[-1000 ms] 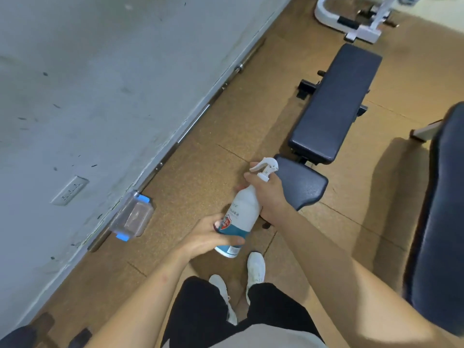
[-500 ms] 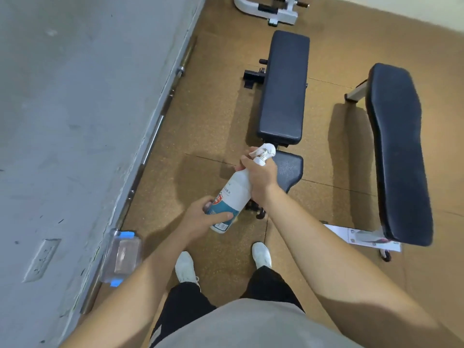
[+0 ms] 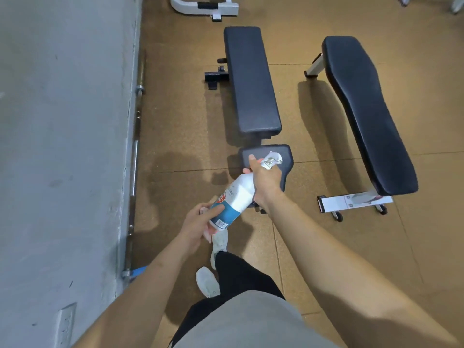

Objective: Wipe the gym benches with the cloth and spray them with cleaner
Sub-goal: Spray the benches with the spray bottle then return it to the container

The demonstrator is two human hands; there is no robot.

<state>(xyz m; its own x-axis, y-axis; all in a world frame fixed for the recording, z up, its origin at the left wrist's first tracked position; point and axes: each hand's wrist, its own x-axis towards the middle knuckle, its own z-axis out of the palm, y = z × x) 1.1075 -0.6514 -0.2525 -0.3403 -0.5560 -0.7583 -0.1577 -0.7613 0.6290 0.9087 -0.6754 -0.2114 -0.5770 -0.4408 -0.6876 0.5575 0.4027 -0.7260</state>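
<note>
A spray bottle (image 3: 233,199) is clamped at the neck by the right hand (image 3: 266,182), base gripped by the left hand (image 3: 198,222); the 12 o'clock bench (image 3: 251,81) is perhaps misted, wiping judged undone.

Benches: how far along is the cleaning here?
Done: nothing visibly; the left bench and right bench show no wet marks. In hand: right hand and left hand hold the spray bottle, pointed at the left bench. Left: spraying, wiping both.

white-and-teal plastic spray bottle (image 3: 232,199): tilted, I hold it, nozzle over black padded split bench (image 3: 251,81) | black padded flat bench (image 3: 364,109): alongside
</note>
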